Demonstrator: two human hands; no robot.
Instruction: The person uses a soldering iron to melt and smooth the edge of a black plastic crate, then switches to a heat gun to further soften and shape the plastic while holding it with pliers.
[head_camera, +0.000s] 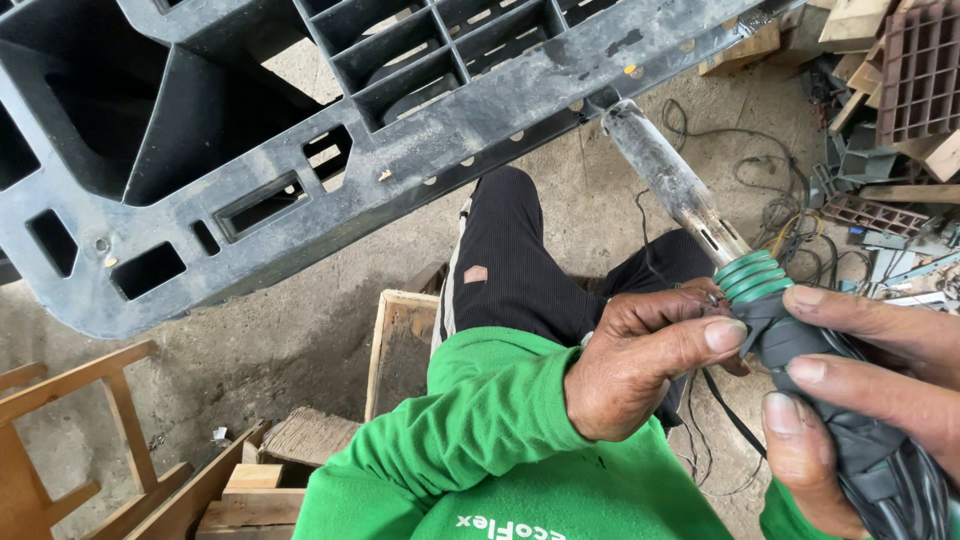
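Heat gun (760, 300), scuffed metal nozzle, green-ribbed collar, tape-wrapped grip, held by both hands.

A dusty concrete floor (300, 330) carried a shallow wooden crate (400, 350), a wooden frame (60, 440) at left, and tangled black cables (790, 225) beside scrap wood and metal offcuts (880, 130).
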